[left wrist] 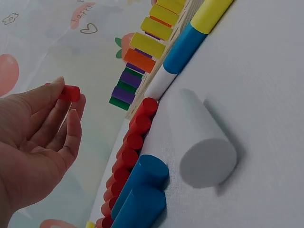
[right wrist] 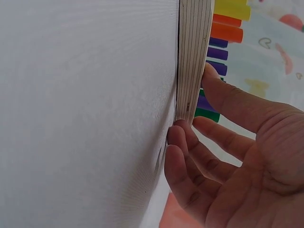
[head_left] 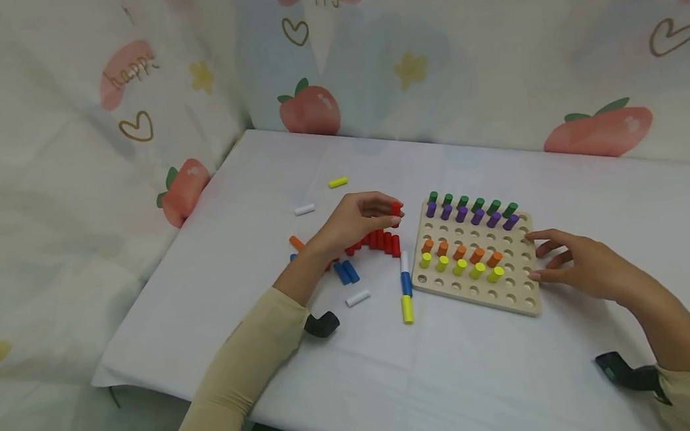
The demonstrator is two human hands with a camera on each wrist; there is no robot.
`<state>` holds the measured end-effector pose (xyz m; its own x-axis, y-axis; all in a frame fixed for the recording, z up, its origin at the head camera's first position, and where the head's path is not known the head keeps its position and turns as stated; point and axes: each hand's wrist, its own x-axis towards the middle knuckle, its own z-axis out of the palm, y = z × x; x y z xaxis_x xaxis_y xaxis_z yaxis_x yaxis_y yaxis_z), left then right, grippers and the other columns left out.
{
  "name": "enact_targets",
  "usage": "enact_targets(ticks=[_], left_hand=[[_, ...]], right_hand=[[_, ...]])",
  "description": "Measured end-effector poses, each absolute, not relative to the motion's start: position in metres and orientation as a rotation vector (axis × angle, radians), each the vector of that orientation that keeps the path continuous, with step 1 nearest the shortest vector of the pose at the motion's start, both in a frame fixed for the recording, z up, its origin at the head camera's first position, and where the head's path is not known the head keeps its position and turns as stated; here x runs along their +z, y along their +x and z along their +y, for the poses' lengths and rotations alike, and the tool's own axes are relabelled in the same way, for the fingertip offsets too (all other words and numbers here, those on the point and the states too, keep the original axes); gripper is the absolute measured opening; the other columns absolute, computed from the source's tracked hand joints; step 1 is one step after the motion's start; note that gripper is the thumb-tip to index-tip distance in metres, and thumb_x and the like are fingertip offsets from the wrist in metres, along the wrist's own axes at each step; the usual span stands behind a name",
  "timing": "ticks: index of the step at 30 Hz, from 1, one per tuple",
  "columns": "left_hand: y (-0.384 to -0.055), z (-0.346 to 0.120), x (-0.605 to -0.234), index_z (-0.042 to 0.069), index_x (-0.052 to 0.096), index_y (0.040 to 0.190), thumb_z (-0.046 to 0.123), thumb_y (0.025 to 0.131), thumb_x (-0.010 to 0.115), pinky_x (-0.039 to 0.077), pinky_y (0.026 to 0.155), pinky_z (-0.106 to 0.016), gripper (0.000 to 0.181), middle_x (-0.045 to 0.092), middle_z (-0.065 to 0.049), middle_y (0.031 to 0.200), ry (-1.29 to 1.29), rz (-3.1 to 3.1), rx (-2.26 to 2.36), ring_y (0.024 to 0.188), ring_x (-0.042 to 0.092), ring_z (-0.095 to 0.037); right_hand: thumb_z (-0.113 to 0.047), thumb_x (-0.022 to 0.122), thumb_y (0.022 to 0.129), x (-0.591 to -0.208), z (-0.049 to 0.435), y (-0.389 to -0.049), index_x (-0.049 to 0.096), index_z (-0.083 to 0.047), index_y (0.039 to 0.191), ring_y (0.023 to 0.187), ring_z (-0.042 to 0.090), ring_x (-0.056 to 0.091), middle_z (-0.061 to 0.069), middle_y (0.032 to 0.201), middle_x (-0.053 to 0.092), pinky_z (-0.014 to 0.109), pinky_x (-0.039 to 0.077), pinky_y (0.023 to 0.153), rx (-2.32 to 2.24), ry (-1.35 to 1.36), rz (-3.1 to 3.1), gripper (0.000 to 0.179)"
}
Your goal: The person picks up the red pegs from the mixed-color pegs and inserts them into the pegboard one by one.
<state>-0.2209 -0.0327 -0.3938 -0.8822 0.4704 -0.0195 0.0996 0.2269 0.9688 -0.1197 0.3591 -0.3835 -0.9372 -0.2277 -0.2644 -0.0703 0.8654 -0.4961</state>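
Red peg (head_left: 396, 208) pinched upright by the left hand (head_left: 359, 216), just left of the board (head_left: 519, 302), toward its far end.
Board's right edge is touched by the right hand (head_left: 591, 266), loosely spread, farther from the peg.

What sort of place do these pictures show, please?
It looks like a small tabletop activity or filming corner, perhaps indoors: a white-covered table stands against backdrops printed with fruit and hearts, and a wooden pegboard with coloured pegs lies on it.

Pegboard (head_left: 480, 299) offers a lane — purple pegs (head_left: 461, 214), orange pegs (head_left: 459, 252) flanking.
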Motion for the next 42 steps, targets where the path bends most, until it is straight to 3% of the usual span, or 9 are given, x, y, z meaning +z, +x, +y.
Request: enact_targets(ticks=[9, 18, 24, 34, 42], left_hand=[[-0.224, -0.003, -0.4, 0.02, 0.076, 0.121, 0.018, 0.094, 0.079, 0.058, 0.087, -0.033, 0.028, 0.073, 0.007, 0.107, 0.54, 2.194, 1.685, 0.102, 0.066, -0.014], [-0.227, 0.018, -0.41, 0.022, 0.076, 0.121, 0.023, 0.093, 0.081, 0.054, 0.088, -0.026, 0.027, 0.072, 0.012, 0.104, 0.498, 2.271, 1.552, 0.1, 0.065, -0.009], [-0.229, 0.03, -0.411, 0.024, 0.077, 0.12, 0.022, 0.094, 0.08, 0.053, 0.087, -0.027, 0.027, 0.071, 0.013, 0.106, 0.452, 2.273, 1.55, 0.1, 0.065, -0.008], [-0.23, 0.039, -0.413, 0.018, 0.077, 0.122, 0.014, 0.094, 0.08, 0.052, 0.088, -0.021, 0.029, 0.071, 0.012, 0.104, 0.518, 2.387, 1.495, 0.102, 0.063, -0.008], [-0.233, 0.039, -0.417, 0.016, 0.077, 0.122, 0.014, 0.094, 0.079, 0.052, 0.086, -0.019, 0.028, 0.072, 0.011, 0.105, 0.594, 2.384, 1.476, 0.099, 0.064, -0.008]], right_hand=[[-0.03, 0.082, 0.091, -0.383, 0.363, -0.121, 0.044, -0.002, 0.149, 0.106, 0.04, 0.062, 0.024, 0.124, 0.061, 0.05, 0.056, 0.079, -0.732, -0.221, 2.721, 0.075], [-0.032, 0.081, 0.092, -0.388, 0.361, -0.117, 0.044, -0.003, 0.15, 0.107, 0.04, 0.062, 0.024, 0.125, 0.061, 0.054, 0.057, 0.082, -0.77, -0.193, 2.704, 0.076], [-0.032, 0.082, 0.091, -0.386, 0.362, -0.117, 0.044, -0.003, 0.15, 0.105, 0.037, 0.062, 0.023, 0.124, 0.061, 0.049, 0.057, 0.081, -0.769, -0.183, 2.709, 0.075], [-0.032, 0.082, 0.091, -0.384, 0.362, -0.119, 0.044, -0.003, 0.15, 0.103, 0.035, 0.061, 0.023, 0.124, 0.061, 0.044, 0.055, 0.079, -0.774, -0.199, 2.712, 0.075], [-0.033, 0.081, 0.092, -0.383, 0.361, -0.115, 0.043, -0.003, 0.151, 0.105, 0.036, 0.061, 0.024, 0.126, 0.06, 0.047, 0.056, 0.08, -0.764, -0.19, 2.707, 0.077]])
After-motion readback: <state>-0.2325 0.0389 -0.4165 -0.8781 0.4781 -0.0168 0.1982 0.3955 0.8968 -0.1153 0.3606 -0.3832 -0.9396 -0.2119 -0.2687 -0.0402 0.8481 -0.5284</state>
